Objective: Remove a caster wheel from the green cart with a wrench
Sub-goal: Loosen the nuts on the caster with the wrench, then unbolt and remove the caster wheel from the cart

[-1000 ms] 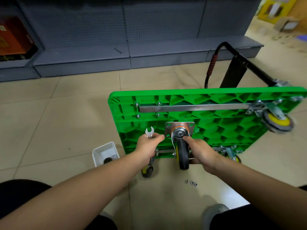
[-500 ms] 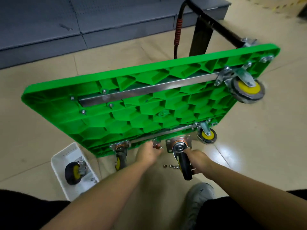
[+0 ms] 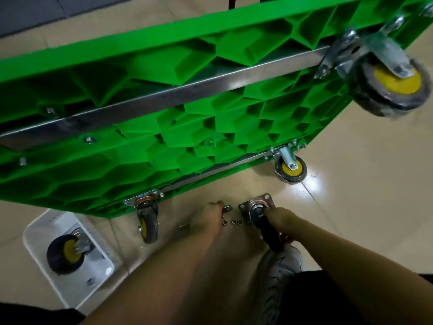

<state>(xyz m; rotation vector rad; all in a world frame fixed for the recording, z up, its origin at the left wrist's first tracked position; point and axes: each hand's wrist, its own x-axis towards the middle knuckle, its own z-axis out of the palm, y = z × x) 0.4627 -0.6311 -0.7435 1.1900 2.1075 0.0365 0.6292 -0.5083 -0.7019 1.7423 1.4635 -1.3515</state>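
Green plastic fills the top of the view: the cart [image 3: 145, 146] stands on edge, its lower rim on the tiled floor [image 3: 351, 207], open tile to the right. Off the cart, the loose caster [image 3: 262, 214], black wheel under a metal plate, sits in the right hand's [image 3: 281, 218] curled grip. The left hand [image 3: 209, 215] closes round the wrench [image 3: 226, 208] by small nuts [image 3: 232, 222]. A white tray [image 3: 46, 225] holds another wheel.

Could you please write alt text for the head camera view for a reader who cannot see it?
The right hand holds a detached caster wheel near loose nuts on the floor; the left hand grips a wrench. The green cart stands tipped behind.
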